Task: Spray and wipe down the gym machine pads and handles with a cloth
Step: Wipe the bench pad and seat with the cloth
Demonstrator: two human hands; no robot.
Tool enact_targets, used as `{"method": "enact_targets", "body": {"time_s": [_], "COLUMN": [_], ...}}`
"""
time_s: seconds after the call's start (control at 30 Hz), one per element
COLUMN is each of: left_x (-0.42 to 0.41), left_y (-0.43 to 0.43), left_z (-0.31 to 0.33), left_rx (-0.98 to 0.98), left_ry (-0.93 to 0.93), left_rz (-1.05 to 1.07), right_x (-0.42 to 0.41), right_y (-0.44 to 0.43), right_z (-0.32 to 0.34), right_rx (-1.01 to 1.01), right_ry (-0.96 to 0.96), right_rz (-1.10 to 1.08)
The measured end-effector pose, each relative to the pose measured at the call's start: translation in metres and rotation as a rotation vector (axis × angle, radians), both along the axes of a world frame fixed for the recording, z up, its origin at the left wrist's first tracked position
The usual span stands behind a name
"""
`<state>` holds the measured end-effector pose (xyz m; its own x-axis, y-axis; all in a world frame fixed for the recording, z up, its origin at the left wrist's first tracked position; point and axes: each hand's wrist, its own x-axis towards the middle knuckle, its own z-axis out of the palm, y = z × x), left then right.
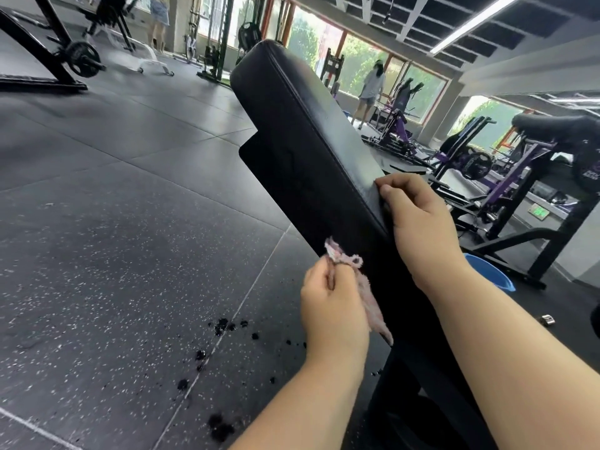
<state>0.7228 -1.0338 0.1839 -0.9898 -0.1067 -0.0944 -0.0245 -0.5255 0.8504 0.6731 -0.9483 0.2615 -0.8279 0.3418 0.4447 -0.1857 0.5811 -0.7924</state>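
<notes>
Black vinyl covers the long padded bench pad (308, 141) that runs slantwise up the middle of the view, from the lower right toward the upper centre, with a raised seam along its upper edge. The right hand (418, 222) grips that upper edge near the pad's near end: the thumb lies on the seam, and the fingers curl over the far side, out of sight. The left hand (331, 303) is lower, against the pad's dark side face, its fingers closed round a fluffy pale pink cloth (370, 303). One tuft of the cloth sticks up above the knuckles, and a longer strip trails down along the side of the pad, touching it.

Below and left lies a dark speckled rubber tile floor (113, 238), marked with a scatter of black wet-looking spots (224, 326) near the left forearm. A round blue plastic basin (490, 271) sits on the floor just past the right wrist, partly hidden by it. A small metal object (548, 319) lies on the floor to its right. Purple-framed weight machines (487, 164) stand further back on the right. A person in shorts (371, 89) stands by the large windows, and a black weight plate (82, 58) hangs on a frame at upper left.
</notes>
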Motion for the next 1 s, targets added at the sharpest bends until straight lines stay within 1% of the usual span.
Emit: {"method": "enact_targets", "body": {"time_s": [0.03,0.1,0.17,0.23,0.3,0.33,0.4,0.5,0.57,0.63,0.7,0.73,0.8,1.0], "left_x": [-0.003,-0.017,-0.035,-0.042,-0.041,-0.037,-0.032,-0.028,-0.033,-0.047,-0.063,-0.067,-0.071,-0.057], "left_y": [-0.007,-0.028,-0.052,-0.059,-0.047,-0.036,-0.017,-0.005,-0.015,-0.035,-0.058,-0.067,-0.073,-0.038], "left_z": [0.008,0.028,0.043,0.044,0.036,0.031,0.019,0.003,-0.003,0.004,0.018,0.025,0.030,0.008], "left_rx": [0.083,0.228,0.230,0.093,-0.064,-0.130,-0.188,-0.289,-0.381,-0.483,-0.544,-0.551,-0.559,-0.591], "left_ry": [0.025,0.081,0.209,0.346,0.429,0.456,0.510,0.606,0.690,0.753,0.729,0.697,0.693,0.725], "left_rz": [0.032,0.188,0.350,0.362,0.340,0.376,0.500,0.548,0.579,0.672,0.752,0.747,0.678,0.719], "right_x": [0.001,0.002,0.002,-0.003,-0.015,-0.020,-0.032,-0.035,-0.033,-0.032,-0.033,-0.034,-0.035,-0.035], "right_y": [-0.001,-0.002,-0.006,-0.012,-0.025,-0.033,-0.046,-0.048,-0.045,-0.044,-0.043,-0.042,-0.041,-0.039], "right_z": [0.001,0.003,0.011,0.025,0.041,0.048,0.052,0.050,0.046,0.045,0.044,0.044,0.043,0.042], "right_rx": [0.013,0.062,0.103,0.206,0.321,0.336,0.289,0.184,0.184,0.169,0.165,0.170,0.160,0.147], "right_ry": [-0.007,-0.019,-0.046,-0.070,-0.067,-0.065,-0.049,-0.060,-0.071,-0.080,-0.111,-0.125,-0.128,-0.122], "right_rz": [-0.005,-0.037,-0.074,-0.092,-0.088,-0.063,0.010,0.092,0.102,0.103,0.112,0.121,0.119,0.092]}}
